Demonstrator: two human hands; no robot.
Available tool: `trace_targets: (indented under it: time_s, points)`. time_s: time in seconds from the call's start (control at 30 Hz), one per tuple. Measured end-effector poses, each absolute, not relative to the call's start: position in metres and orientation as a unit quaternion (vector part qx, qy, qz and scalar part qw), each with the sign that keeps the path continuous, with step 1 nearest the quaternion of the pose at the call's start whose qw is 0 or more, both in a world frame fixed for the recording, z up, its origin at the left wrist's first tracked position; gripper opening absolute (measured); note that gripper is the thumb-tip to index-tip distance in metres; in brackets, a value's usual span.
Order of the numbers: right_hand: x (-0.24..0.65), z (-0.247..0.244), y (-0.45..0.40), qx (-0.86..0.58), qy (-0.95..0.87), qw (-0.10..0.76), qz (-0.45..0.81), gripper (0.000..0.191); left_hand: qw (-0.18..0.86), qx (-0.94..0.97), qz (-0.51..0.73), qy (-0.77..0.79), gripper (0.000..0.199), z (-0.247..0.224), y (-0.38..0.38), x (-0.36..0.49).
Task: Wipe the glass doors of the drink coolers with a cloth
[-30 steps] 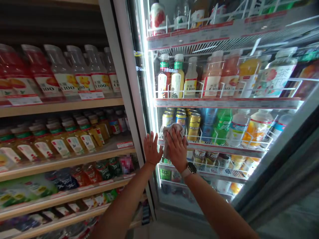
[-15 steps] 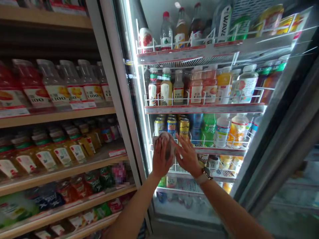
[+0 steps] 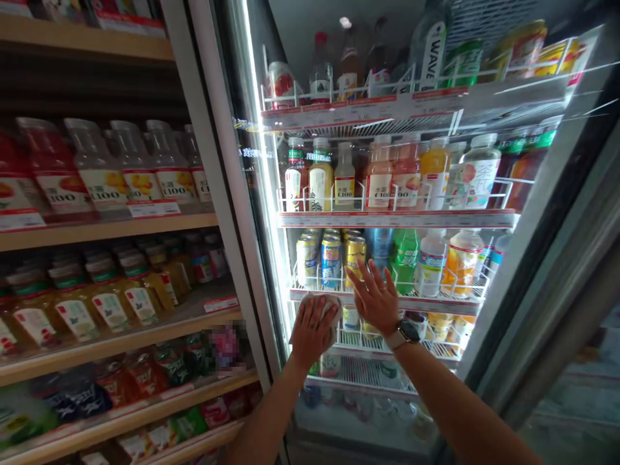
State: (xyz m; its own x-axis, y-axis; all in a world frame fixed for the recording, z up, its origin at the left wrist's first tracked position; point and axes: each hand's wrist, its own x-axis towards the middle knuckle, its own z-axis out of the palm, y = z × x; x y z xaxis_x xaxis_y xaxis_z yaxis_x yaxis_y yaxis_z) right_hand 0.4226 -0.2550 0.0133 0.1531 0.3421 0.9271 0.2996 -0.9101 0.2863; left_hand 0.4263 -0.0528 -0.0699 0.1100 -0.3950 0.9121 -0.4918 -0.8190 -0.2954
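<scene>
My left hand [image 3: 311,330] is pressed over a crumpled pale cloth [image 3: 333,310], just below the shelf edge that carries the cans. The cloth bulges out past the fingers on the right. My right hand [image 3: 375,297] has its fingers spread and nothing in them, beside the cloth and in front of the gold can [image 3: 355,253]. A dark watch [image 3: 409,330] is on the right wrist. Behind the hands stand a blue can [image 3: 330,261] and a green bottle [image 3: 405,255] in the lit drinks fridge.
Above are fridge shelves with wire rails and many bottles, including an orange juice bottle [image 3: 434,169]. Wooden shelves [image 3: 97,229] full of bottles and packets stand at the left. A metal door frame [image 3: 537,284] runs down the right side.
My left hand and the cloth have moved down from in front of the cans to below their shelf edge. My right hand is slightly to the right, its fingers more widely spread.
</scene>
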Motion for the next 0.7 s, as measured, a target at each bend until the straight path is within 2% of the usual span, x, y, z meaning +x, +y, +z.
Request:
trace_targets:
  time_s: [0.1,0.27,0.33,0.43,0.6,0.7]
  points:
    - [0.422,0.014,-0.256,0.76,0.22,0.015,0.612,0.066,0.022,0.741,0.592,-0.315,0.056,-0.056,-0.039,0.428]
    - [0.421,0.014,-0.257,0.766,0.218,0.011,0.604,0.067,0.085,0.721,0.619,-0.298,0.057,0.038,-0.046,0.444]
    - [0.421,0.014,-0.257,0.769,0.217,0.012,0.602,0.066,0.113,0.718,0.628,-0.28,0.057,0.053,-0.053,0.449]
    - [0.422,0.014,-0.258,0.765,0.216,0.014,0.606,0.066,0.113,0.721,0.626,-0.277,0.055,0.022,-0.059,0.448]
    - [0.422,0.012,-0.258,0.762,0.217,0.007,0.61,0.066,0.055,0.73,0.611,-0.302,0.046,-0.084,-0.049,0.428]
    - [0.423,0.011,-0.257,0.766,0.214,-0.001,0.606,0.068,0.024,0.741,0.588,-0.323,0.045,-0.1,-0.04,0.423]
